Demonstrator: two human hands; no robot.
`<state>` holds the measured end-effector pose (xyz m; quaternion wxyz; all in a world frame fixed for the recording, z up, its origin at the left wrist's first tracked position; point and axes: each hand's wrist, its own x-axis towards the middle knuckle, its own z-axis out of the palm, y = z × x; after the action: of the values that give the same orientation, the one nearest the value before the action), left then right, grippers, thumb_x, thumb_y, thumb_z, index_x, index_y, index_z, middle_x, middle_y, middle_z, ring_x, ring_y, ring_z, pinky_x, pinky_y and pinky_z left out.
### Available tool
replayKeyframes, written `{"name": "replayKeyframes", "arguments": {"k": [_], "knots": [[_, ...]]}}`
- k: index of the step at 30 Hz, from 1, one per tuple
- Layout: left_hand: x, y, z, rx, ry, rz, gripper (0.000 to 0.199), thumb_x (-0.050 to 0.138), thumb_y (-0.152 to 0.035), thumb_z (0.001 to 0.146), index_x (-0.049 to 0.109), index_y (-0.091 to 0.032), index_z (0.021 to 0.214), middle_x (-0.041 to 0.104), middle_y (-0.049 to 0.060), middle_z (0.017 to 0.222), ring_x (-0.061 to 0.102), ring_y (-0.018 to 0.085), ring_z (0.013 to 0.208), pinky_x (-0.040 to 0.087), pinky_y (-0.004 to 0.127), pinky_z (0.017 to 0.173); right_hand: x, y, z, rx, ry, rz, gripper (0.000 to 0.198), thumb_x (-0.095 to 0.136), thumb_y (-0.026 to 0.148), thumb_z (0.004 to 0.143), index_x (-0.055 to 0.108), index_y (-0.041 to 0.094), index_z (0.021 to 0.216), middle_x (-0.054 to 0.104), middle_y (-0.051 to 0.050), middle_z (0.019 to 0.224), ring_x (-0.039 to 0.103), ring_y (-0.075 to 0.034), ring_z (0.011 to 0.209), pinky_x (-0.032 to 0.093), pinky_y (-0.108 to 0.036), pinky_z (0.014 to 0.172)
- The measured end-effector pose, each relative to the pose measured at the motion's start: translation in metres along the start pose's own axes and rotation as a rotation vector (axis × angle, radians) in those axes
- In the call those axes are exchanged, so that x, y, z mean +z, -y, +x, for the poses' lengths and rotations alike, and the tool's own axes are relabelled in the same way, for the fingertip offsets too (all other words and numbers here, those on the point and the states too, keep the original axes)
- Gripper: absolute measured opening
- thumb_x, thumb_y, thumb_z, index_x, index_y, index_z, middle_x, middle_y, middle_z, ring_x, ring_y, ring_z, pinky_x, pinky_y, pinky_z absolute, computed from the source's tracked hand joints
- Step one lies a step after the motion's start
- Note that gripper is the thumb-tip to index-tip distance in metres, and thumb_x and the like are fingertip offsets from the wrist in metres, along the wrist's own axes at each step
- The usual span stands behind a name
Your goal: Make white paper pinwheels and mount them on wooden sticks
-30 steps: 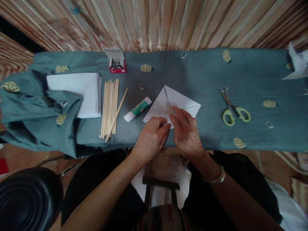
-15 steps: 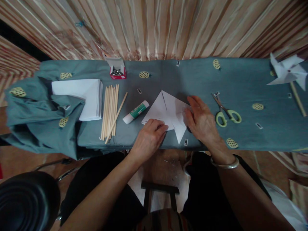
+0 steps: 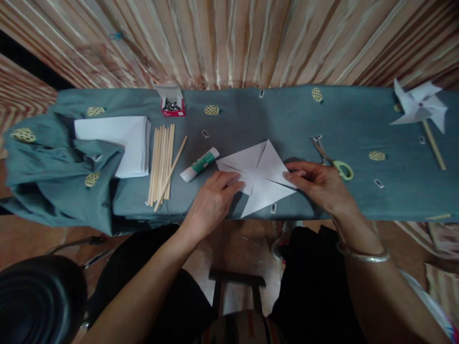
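A white paper square [image 3: 260, 174] with slits cut in from its corners lies before me, a little above the cloth in places. My left hand [image 3: 215, 198] pinches its left lower edge, where a flap looks bent over. At the right edge, my right hand [image 3: 315, 184] holds the paper between thumb and fingers. A green and white glue stick [image 3: 200, 164] rests on its side just left of the paper. Scissors with light green handles [image 3: 332, 160] lie beyond my right hand, which partly hides them.
Wooden sticks [image 3: 161, 162] lie left of the glue stick, beside a stack of white paper [image 3: 134, 153]. An opened red box [image 3: 173, 107] of small metal pieces stands at the back. A finished paper pinwheel [image 3: 421, 110] lies far right on the green tablecloth [image 3: 358, 114]. A black stool [image 3: 39, 296] stands lower left.
The paper has turned between my hands, its points now facing other ways. My right hand has moved right and now covers part of the scissors.
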<state>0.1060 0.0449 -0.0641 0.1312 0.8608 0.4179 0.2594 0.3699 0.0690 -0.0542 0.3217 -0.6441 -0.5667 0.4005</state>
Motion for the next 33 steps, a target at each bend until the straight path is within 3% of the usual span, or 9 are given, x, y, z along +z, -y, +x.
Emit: {"name": "replayKeyframes", "arguments": {"k": [4, 7, 11, 13, 17, 20, 26, 29, 33], "knots": [[-0.002, 0.004, 0.006, -0.01, -0.089, 0.077, 0.025, 0.049, -0.006, 0.091, 0.066, -0.014, 0.107, 0.062, 0.013, 0.121, 0.055, 0.025, 0.11, 0.052, 0.045, 0.092, 0.003, -0.001, -0.022, 0.064, 0.029, -0.041, 0.039, 0.07, 0.044, 0.073, 0.07, 0.017, 0.101, 0.063, 0.002, 0.057, 0.053, -0.012, 0.048, 0.039, -0.025, 0.044], [-0.004, -0.007, 0.008, -0.014, -0.125, 0.056, 0.024, 0.049, -0.01, 0.092, 0.063, -0.014, 0.112, 0.061, 0.014, 0.123, 0.054, 0.025, 0.111, 0.051, 0.045, 0.092, 0.006, -0.001, -0.03, 0.076, 0.051, -0.107, 0.046, 0.069, 0.045, 0.075, 0.066, 0.016, 0.111, 0.066, 0.001, 0.058, 0.053, -0.013, 0.046, 0.039, -0.025, 0.043], [0.005, -0.031, 0.004, 0.087, 0.023, -0.008, 0.021, 0.057, -0.029, 0.092, 0.063, -0.015, 0.106, 0.065, 0.01, 0.105, 0.057, 0.023, 0.095, 0.053, 0.039, 0.081, 0.008, 0.001, -0.034, 0.027, 0.025, -0.211, 0.05, 0.066, 0.045, 0.079, 0.063, 0.016, 0.12, 0.068, 0.0, 0.06, 0.056, -0.015, 0.046, 0.042, -0.027, 0.045], [0.011, -0.038, 0.002, 0.092, 0.084, 0.01, 0.019, 0.057, -0.028, 0.092, 0.064, -0.013, 0.103, 0.065, 0.01, 0.103, 0.057, 0.023, 0.093, 0.053, 0.038, 0.08, 0.008, 0.003, -0.035, -0.032, -0.006, -0.292, 0.044, 0.065, 0.044, 0.08, 0.065, 0.019, 0.117, 0.069, 0.0, 0.062, 0.059, -0.015, 0.048, 0.045, -0.028, 0.047], [0.017, -0.04, -0.001, 0.056, 0.106, 0.047, 0.016, 0.051, -0.019, 0.094, 0.064, -0.012, 0.1, 0.065, 0.01, 0.101, 0.059, 0.021, 0.093, 0.054, 0.034, 0.081, 0.006, 0.008, -0.039, -0.176, -0.128, -0.451, 0.03, 0.066, 0.043, 0.081, 0.071, 0.022, 0.103, 0.073, -0.003, 0.075, 0.067, -0.02, 0.061, 0.053, -0.033, 0.061], [0.015, -0.04, -0.002, 0.076, 0.132, 0.079, 0.016, 0.049, -0.018, 0.095, 0.064, -0.012, 0.1, 0.065, 0.009, 0.1, 0.06, 0.02, 0.092, 0.055, 0.032, 0.079, 0.001, 0.008, -0.038, -0.291, -0.152, -0.455, 0.025, 0.057, 0.036, 0.087, 0.072, 0.024, 0.104, 0.075, -0.007, 0.096, 0.07, -0.025, 0.087, 0.056, -0.042, 0.083], [0.01, -0.042, -0.004, 0.033, 0.113, 0.064, 0.018, 0.047, -0.017, 0.096, 0.064, -0.012, 0.097, 0.067, 0.008, 0.097, 0.063, 0.018, 0.09, 0.057, 0.03, 0.077, -0.009, 0.004, -0.037, -0.335, 0.128, -0.238, 0.035, 0.053, 0.023, 0.087, 0.067, 0.03, 0.119, 0.057, -0.004, 0.138, 0.05, -0.027, 0.131, 0.041, -0.051, 0.11], [0.009, -0.043, -0.006, 0.041, 0.103, 0.042, 0.017, 0.047, -0.017, 0.095, 0.064, -0.012, 0.096, 0.067, 0.007, 0.095, 0.064, 0.018, 0.087, 0.057, 0.03, 0.075, -0.009, 0.006, -0.038, -0.289, 0.278, -0.139, 0.033, 0.063, 0.027, 0.083, 0.069, 0.033, 0.115, 0.044, -0.001, 0.15, 0.041, -0.029, 0.139, 0.039, -0.051, 0.111], [0.007, -0.044, -0.008, 0.054, 0.108, 0.008, 0.015, 0.049, -0.015, 0.094, 0.064, -0.012, 0.095, 0.067, 0.007, 0.094, 0.063, 0.017, 0.085, 0.056, 0.029, 0.074, -0.007, 0.009, -0.038, -0.273, 0.341, -0.064, 0.016, 0.071, 0.034, 0.08, 0.076, 0.031, 0.095, 0.045, 0.001, 0.149, 0.043, -0.029, 0.137, 0.038, -0.051, 0.112]]}}
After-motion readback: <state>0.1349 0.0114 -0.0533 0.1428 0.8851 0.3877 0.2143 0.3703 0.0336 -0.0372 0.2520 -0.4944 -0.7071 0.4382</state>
